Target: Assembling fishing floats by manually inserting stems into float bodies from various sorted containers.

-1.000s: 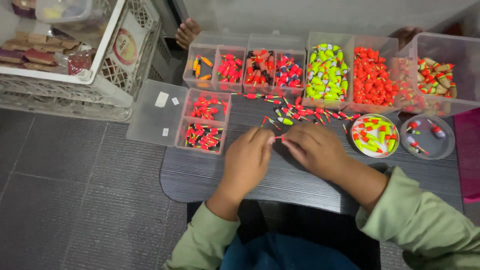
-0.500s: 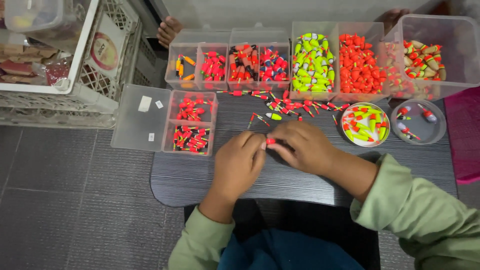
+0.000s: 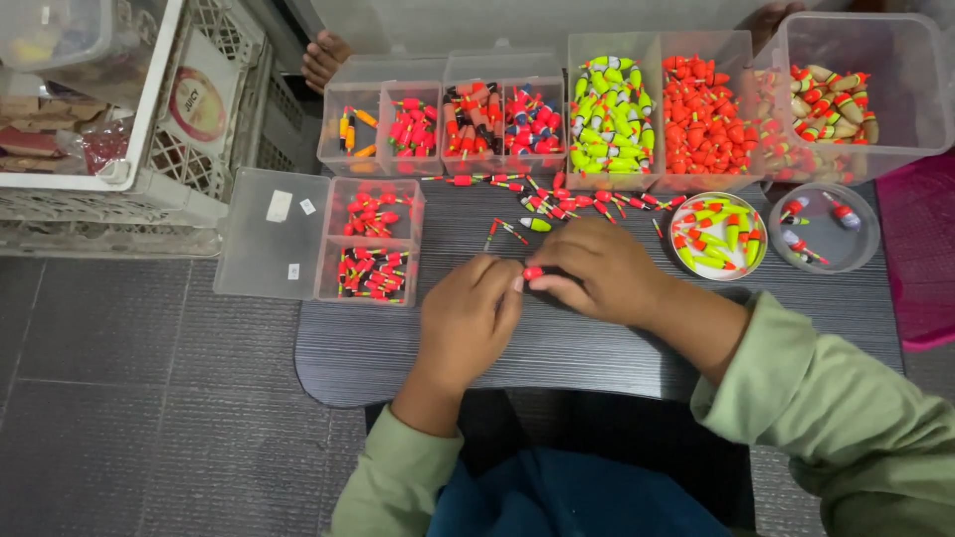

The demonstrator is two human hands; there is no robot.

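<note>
My left hand (image 3: pixel 466 320) and my right hand (image 3: pixel 597 270) meet over a small dark grey table (image 3: pixel 557 348). Between their fingertips they pinch a small red fishing float (image 3: pixel 533 272). Both hands grip it, the left from the left side and the right from above. Loose red and yellow-green floats (image 3: pixel 557 199) lie scattered on the table just beyond my hands. A clear two-part box of small red floats (image 3: pixel 370 244) stands to the left of my left hand, its lid (image 3: pixel 269 234) open flat.
Clear bins of red (image 3: pixel 706 119), yellow-green (image 3: pixel 609 114) and mixed floats line the table's far edge. A white bowl (image 3: pixel 718 237) and a clear round dish (image 3: pixel 824 229) sit at right. White crates (image 3: pixel 139 189) stand at left. Another person's hand (image 3: pixel 323 58) rests behind the bins.
The view shifted a little, and my hands came together; both now pinch the red float closer to me on the table.
</note>
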